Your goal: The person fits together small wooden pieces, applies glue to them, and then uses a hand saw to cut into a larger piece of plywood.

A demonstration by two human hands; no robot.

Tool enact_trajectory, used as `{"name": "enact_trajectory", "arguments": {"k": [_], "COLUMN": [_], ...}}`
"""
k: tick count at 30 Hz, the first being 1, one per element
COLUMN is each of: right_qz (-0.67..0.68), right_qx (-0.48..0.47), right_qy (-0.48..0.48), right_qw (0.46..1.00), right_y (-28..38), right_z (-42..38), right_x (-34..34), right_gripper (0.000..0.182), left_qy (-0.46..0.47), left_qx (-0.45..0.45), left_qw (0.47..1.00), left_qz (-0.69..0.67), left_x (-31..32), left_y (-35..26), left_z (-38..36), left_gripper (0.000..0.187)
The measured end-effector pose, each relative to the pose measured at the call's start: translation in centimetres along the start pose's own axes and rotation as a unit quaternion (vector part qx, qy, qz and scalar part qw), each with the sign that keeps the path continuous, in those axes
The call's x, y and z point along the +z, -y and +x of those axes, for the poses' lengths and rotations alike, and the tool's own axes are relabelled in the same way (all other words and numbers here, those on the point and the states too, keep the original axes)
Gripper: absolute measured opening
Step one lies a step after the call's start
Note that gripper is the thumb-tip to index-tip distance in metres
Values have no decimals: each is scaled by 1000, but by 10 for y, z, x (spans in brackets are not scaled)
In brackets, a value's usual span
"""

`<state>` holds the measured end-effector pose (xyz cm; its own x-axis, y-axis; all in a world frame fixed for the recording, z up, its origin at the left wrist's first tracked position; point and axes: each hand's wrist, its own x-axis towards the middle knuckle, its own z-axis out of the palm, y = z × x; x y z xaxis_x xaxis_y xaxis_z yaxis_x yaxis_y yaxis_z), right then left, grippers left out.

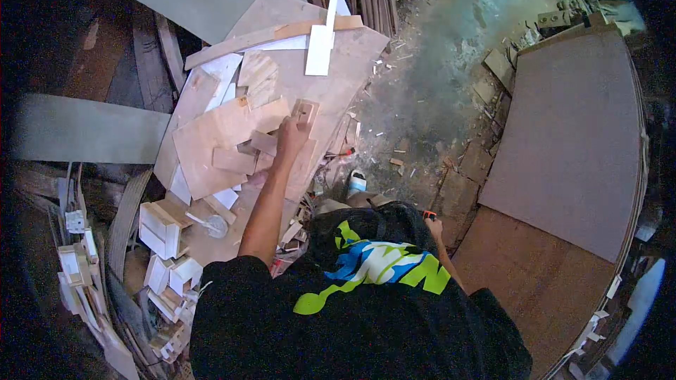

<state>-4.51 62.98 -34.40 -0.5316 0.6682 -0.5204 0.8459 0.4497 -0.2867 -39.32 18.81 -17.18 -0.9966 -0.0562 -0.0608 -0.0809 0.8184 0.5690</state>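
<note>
My left hand [293,135] reaches over the plywood worktop with its fingers closed on the near end of a small wooden block [305,108], which has a dark slot in its face. Beside that hand are loose wood offcuts [234,161] and a larger plywood piece [197,144]. Low at my right side, my right hand [434,228] is closed around a small orange-and-black object [429,216]. Most of that object is hidden, so its kind does not show.
A white strip [318,53] and a long wooden batten [257,38] lie at the worktop's far end. Small box-like wooden pieces [160,229] stack at the left. Large board sheets [563,141] lean on the right. Wood scraps litter the concrete floor [429,84].
</note>
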Motion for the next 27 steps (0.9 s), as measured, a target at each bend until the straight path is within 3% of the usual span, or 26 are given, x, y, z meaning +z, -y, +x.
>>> {"name": "enact_trajectory", "arguments": {"k": [2, 5, 8, 11, 14, 20, 23, 27], "right_qz": [6, 79, 111, 111, 92, 109, 32, 24], "right_qx": [37, -31, -30, -64, -85, -43, -18, -33], "right_qy": [14, 80, 44, 74, 65, 124, 127, 126], "right_qw": [999, 993, 992, 989, 990, 985, 991, 991], "right_y": [19, 17, 83, 61, 85, 88, 63, 46], "right_z": [5, 24, -7, 24, 7, 5, 25, 34], "right_x": [-9, -12, -50, -24, -42, -44, -21, -13], "right_gripper": [34, 46, 42, 27, 24, 35, 37, 41], "left_qy": [-3, 1, -7, -25, -28, -25, -23, -13], "left_qx": [33, 24, 20, 46, 51, 43, 48, 49], "left_qw": [999, 1000, 1000, 998, 998, 998, 998, 998], "left_qz": [1, 2, -17, -29, -38, -48, -39, -29], "left_x": [10, 20, 26, 29, 35, 37, 33, 43], "left_y": [7, 10, 13, 14, 20, 19, 14, 24], "left_z": [-2, -3, 0, 1, 3, 3, 3, 7], "left_gripper": [31, 40, 45, 48, 49, 50, 51, 52]}}
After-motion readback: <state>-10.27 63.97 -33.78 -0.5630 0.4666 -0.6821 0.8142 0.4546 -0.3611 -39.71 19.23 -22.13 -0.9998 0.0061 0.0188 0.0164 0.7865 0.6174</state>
